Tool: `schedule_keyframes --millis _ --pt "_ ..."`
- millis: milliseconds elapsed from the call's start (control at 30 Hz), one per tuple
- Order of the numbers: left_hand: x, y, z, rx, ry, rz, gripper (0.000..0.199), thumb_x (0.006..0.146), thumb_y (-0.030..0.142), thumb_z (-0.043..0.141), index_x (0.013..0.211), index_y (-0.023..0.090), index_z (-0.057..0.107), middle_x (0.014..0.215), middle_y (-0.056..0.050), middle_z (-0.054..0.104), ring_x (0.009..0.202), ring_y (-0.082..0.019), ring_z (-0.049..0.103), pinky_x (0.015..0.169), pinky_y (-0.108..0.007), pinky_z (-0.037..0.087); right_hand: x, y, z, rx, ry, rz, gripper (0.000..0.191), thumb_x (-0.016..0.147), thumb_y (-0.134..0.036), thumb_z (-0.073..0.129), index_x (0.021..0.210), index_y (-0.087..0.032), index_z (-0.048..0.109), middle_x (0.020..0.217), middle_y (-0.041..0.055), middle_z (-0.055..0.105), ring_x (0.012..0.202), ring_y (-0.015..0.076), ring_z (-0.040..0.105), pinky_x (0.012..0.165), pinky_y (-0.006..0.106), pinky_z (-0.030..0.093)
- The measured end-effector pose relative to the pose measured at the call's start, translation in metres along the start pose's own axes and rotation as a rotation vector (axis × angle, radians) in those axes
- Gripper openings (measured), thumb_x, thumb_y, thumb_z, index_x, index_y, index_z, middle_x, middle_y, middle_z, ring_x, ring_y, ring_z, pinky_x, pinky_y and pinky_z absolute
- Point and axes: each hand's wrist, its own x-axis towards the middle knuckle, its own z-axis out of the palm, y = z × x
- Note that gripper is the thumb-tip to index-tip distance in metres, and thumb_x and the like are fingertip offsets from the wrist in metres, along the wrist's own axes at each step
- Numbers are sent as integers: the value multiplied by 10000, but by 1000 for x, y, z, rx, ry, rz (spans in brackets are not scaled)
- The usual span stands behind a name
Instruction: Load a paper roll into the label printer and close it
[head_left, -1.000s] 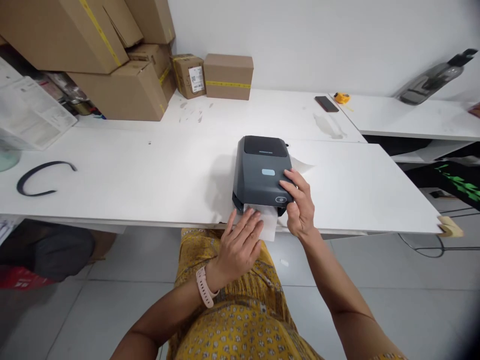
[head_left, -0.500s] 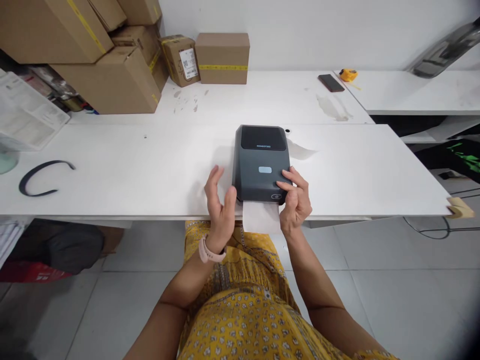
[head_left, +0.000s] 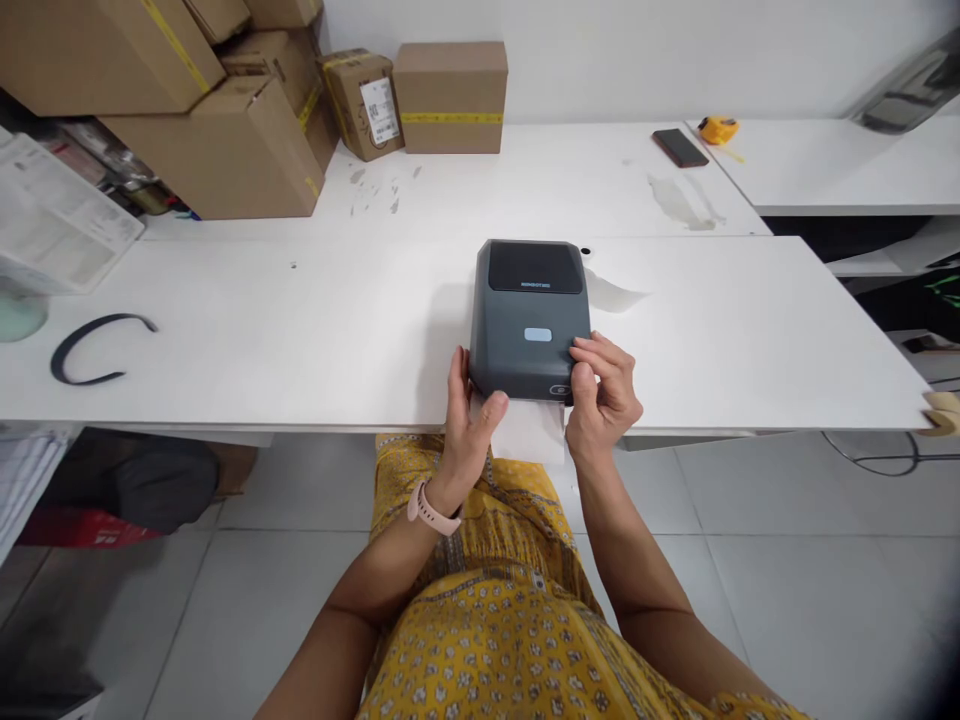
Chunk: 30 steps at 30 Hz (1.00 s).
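Observation:
A dark grey label printer (head_left: 534, 330) sits near the front edge of the white table, with a white label strip (head_left: 531, 430) hanging from its front. My left hand (head_left: 469, 425) is at the printer's front left corner, fingers along its side, thumb apart by the front edge; its grasp is open. On the other side, my right hand (head_left: 602, 395) has its fingers curled in against the printer's front right corner, beside the strip. Whether anything is pinched between those fingers is hidden.
Cardboard boxes (head_left: 450, 98) stand at the back left. A black headband (head_left: 67, 350) lies at the left of the table (head_left: 360, 330). A phone (head_left: 679, 148) and a yellow tape measure (head_left: 718, 130) lie at the back right.
My left hand has moved right and up against the printer's front left corner. The right hand stays by the right corner, its fingers more curled. The view has shifted slightly.

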Motion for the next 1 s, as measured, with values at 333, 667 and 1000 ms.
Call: schedule_keyframes --millis 333,667,1000 --pt "40 21 7 -73 -2 -116 763 882 522 756 1532 249 466 1614 -120 529 1480 -321 527 1234 -498 453 -13 24 -7 404 -277 622 690 970 -534 597 1588 -291 408 1548 133 597 1374 311 626 1085 587 554" --pt "44 12 2 31 20 -42 731 824 580 778 1413 206 561 1480 -147 635 1351 -332 618 1132 -490 520 -14 28 -11 272 -294 524 608 971 -623 551 1435 -232 601 1361 115 730 1272 319 671 1059 541 574" --pt "44 13 -3 138 -29 10 673 872 621 720 1395 224 569 1471 -135 632 1365 -320 592 1139 -463 481 -11 30 -9 207 -233 416 640 982 -556 578 1566 -325 454 1645 99 492 1495 318 499 1189 584 467"
